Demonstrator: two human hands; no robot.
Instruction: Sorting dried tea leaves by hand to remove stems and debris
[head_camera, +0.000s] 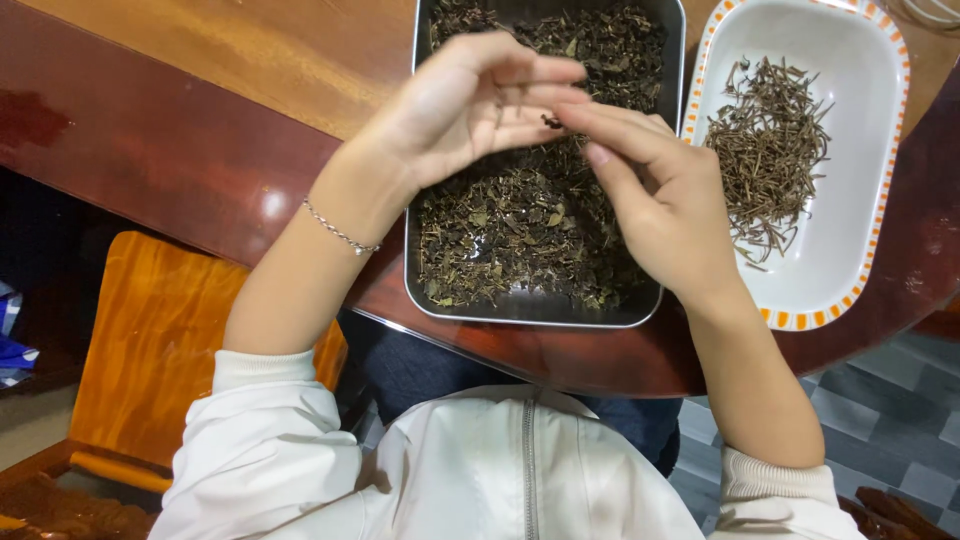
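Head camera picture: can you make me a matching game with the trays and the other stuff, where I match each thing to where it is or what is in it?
Things:
1. Dark rectangular metal tray
2. White oval dish with orange-dashed rim
3. Thin silver chain bracelet
4. Orange-brown wooden chair

Places or contents:
A. On the left wrist
B. Holds thin dry brown stems
C. Beside the table, lower left of the picture
D. Full of dark crumbly dried leaves, under both hands

Pairs: 1-D, 2-B, 3-A, 4-C
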